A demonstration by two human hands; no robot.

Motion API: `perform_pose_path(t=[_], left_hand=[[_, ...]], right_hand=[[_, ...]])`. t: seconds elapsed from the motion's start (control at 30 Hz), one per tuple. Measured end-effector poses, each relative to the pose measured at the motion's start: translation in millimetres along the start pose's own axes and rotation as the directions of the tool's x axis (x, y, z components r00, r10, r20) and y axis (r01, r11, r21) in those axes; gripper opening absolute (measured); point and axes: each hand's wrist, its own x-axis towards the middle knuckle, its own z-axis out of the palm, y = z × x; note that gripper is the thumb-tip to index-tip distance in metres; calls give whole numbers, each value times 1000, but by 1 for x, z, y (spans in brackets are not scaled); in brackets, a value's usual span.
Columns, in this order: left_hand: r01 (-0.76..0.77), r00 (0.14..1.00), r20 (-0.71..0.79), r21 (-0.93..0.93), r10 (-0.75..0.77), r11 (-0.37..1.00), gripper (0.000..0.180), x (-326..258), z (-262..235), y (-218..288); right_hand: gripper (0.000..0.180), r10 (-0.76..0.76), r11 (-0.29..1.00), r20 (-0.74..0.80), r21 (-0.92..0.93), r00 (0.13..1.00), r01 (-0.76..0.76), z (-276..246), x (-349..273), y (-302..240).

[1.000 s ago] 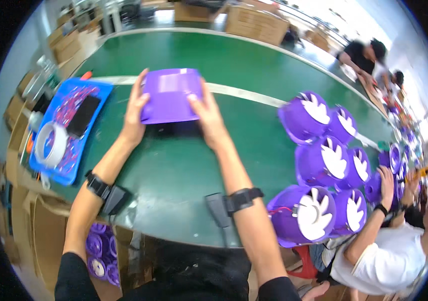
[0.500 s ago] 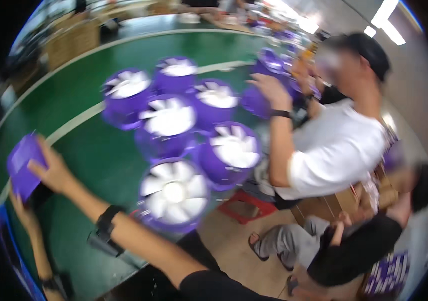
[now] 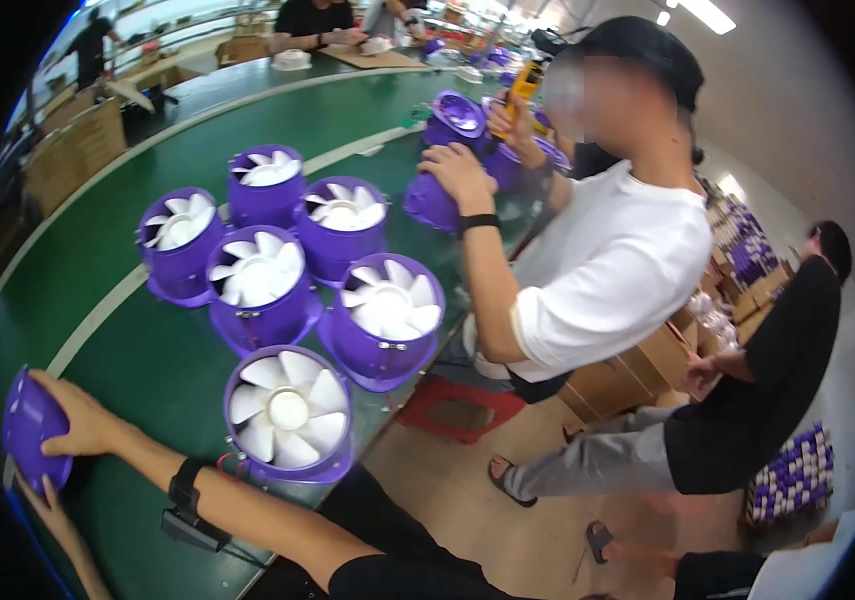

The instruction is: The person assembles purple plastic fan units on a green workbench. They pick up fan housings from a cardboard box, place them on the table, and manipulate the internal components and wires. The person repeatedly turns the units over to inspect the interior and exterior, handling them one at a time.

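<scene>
clasping purple shell (image 3: 33,425) | right hand (image 3: 85,420): spread, gripping side | left hand (image 3: 49,510): gripping lower edge

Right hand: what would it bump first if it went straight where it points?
Probably the purple piece, since the right hand is touching it. Past that, I can't tell: the picture's edge is close and depth is unclear.

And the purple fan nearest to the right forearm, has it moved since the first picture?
No: the view swung, but the purple fan still stands at the near edge of the green table.
</scene>
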Motion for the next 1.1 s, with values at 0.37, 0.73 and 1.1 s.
perform_pose_path(t=[0.37,0.73,1.1], left_hand=[[41,995,98,-140,-27,989,63,33,64,50],[156,973,182,-78,-140,985,70,27,42,29],[184,976,169,-314,-136,932,69,24,44,27]], right_hand=[[93,28,992,-285,-111,958,-62,-17,2,-30],[101,39,986,-208,-150,977,-71,-15,-2,-29],[97,46,986,-187,-149,981,-75,-18,-3,-41]])
